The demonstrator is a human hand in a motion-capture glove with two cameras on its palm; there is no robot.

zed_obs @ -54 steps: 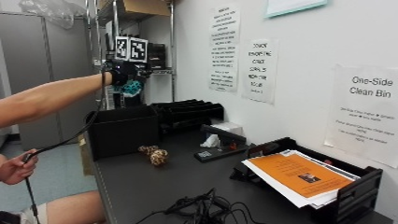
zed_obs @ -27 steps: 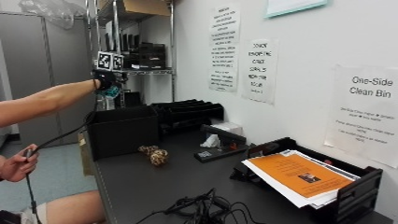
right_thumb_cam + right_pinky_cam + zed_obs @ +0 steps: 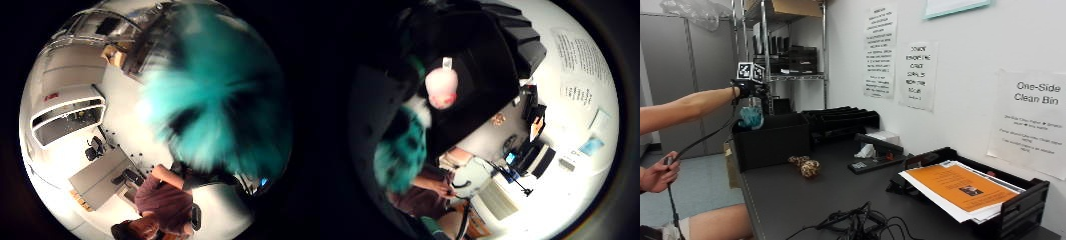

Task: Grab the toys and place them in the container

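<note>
- The gloved right hand (image 3: 746, 90) is raised above the black container (image 3: 770, 141), with a teal furry toy (image 3: 751, 117) hanging below it, over the open top near the bin's outer edge.
- Whether the fingers are curled on the toy or already spread cannot be told — the outside view shows the toy dangling just under the hand, and the palm views show only teal fur crowding close to the palm.
- Inside the container, straight below the palm, a pink toy (image 3: 441, 87) already lies on the dark floor — so at least one toy looks stowed.
- The teal toy appears to be the one in hand at this step: it is at or above rim level, not yet resting inside.
- Still left on the table is a brown spotted toy (image 3: 806, 165), well below the hand and just beyond the container's side toward the wall.
- Judged from this, the task seems partly done, with one toy arriving and one more to fetch.
</note>
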